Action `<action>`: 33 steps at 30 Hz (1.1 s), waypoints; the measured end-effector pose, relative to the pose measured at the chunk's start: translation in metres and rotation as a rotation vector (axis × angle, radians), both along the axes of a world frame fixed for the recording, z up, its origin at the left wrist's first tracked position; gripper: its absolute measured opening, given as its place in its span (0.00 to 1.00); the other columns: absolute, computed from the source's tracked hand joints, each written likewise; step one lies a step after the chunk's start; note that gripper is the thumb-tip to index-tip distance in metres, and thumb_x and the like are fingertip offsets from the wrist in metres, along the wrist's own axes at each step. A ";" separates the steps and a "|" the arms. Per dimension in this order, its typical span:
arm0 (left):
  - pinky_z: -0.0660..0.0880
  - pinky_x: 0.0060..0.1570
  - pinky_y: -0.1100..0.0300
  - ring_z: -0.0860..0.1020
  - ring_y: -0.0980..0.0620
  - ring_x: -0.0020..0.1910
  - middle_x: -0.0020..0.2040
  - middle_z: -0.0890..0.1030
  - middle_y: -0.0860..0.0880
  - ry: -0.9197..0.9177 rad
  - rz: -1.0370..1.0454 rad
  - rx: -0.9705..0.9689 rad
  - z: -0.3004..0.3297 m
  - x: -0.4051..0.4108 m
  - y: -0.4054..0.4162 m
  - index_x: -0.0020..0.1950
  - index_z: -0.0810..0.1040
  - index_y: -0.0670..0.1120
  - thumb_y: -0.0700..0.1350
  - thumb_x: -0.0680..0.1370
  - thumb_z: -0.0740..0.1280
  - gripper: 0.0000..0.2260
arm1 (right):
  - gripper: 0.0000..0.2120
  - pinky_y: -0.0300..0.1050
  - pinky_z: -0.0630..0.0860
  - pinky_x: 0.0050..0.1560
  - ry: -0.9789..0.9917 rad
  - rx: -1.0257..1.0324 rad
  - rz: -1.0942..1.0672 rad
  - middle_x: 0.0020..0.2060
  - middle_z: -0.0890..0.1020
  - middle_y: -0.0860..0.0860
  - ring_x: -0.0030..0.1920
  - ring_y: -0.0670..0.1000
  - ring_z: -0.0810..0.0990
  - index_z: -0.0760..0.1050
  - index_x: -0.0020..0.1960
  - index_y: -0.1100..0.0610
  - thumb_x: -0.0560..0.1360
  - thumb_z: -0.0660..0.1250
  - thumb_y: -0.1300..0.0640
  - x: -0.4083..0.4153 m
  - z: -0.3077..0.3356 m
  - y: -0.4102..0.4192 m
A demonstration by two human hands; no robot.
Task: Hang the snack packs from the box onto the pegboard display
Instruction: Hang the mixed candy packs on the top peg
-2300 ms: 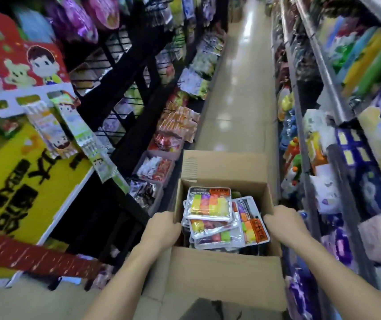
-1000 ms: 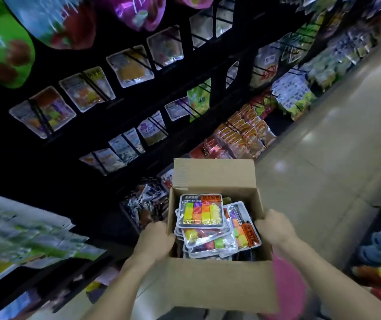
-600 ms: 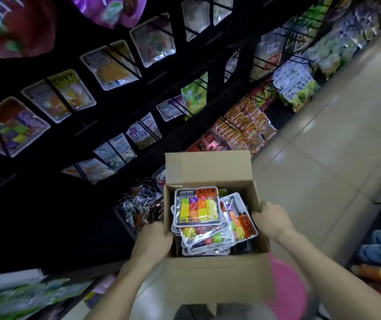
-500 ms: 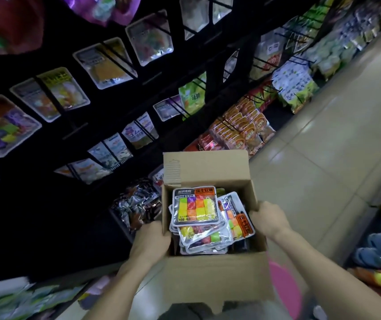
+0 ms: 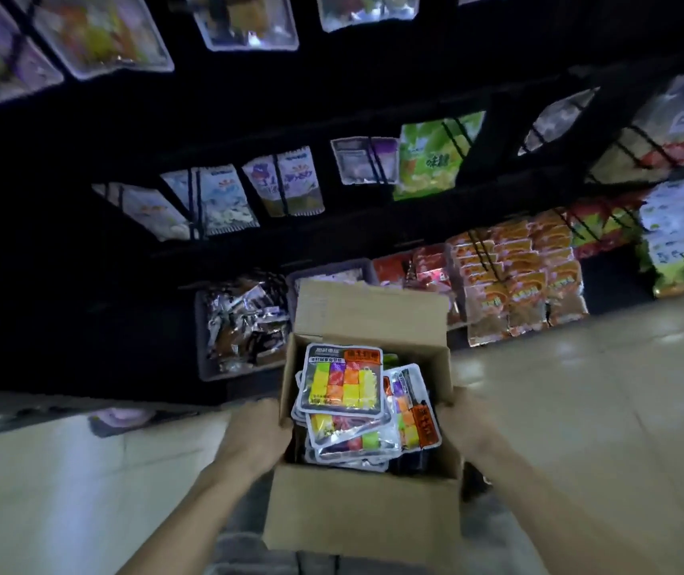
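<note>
Both hands carry the load: the left hand (image 5: 258, 431) clasps the left wall of the open brown cardboard box (image 5: 363, 516), its fingers curling out of sight over or round the rim, and the right hand (image 5: 462, 425) grips the right wall in the same way. How far the fingers reach inside cannot be told. Holding the box from opposite sides keeps it level and its mouth facing up, so nothing slides out while it is carried at about waist height.

Inside lie the clear plastic snack packs with coloured candy blocks (image 5: 342, 381), stacked flat and loosely fanned, the top one face up with its printed header toward the far flap. None has been lifted out, so by my reading the hanging has not begun and the box probably needs setting down, or one hand freeing, first.

Beyond the raised far flap stands the black pegboard display (image 5: 373, 89), its hooks carrying rows of hanging bags. Orange-red packets (image 5: 518, 276) crowd the lower hooks to the right, and a grey bin of silvery foil sachets (image 5: 244, 325) sits low, just left of the box. Pale glossy floor tiles (image 5: 601, 388) run along the aisle.
</note>
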State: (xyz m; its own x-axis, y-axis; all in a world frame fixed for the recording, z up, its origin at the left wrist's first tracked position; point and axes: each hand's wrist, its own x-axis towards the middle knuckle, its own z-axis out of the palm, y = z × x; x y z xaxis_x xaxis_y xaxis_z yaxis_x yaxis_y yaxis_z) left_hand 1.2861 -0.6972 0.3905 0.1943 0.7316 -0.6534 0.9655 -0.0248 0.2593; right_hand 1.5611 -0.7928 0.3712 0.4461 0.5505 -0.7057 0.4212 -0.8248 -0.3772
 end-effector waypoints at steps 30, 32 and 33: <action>0.71 0.44 0.56 0.81 0.38 0.55 0.55 0.85 0.39 -0.024 0.314 0.038 -0.421 -0.029 -0.065 0.48 0.78 0.45 0.44 0.81 0.63 0.06 | 0.13 0.48 0.77 0.50 -0.154 0.002 0.404 0.53 0.85 0.59 0.55 0.61 0.83 0.82 0.52 0.60 0.79 0.61 0.55 -0.011 -0.415 0.023; 0.69 0.42 0.56 0.81 0.39 0.53 0.55 0.85 0.39 -0.040 0.342 0.054 -0.425 -0.031 -0.063 0.46 0.77 0.46 0.44 0.83 0.62 0.07 | 0.14 0.50 0.78 0.52 -0.149 0.032 0.365 0.53 0.85 0.60 0.55 0.62 0.83 0.82 0.52 0.61 0.80 0.60 0.55 -0.017 -0.423 0.027; 0.68 0.42 0.57 0.81 0.39 0.51 0.54 0.85 0.39 -0.056 0.359 0.071 -0.426 -0.032 -0.060 0.43 0.74 0.48 0.44 0.83 0.62 0.09 | 0.14 0.50 0.79 0.51 -0.157 0.049 0.355 0.52 0.85 0.61 0.55 0.63 0.83 0.82 0.51 0.61 0.80 0.60 0.55 -0.020 -0.426 0.031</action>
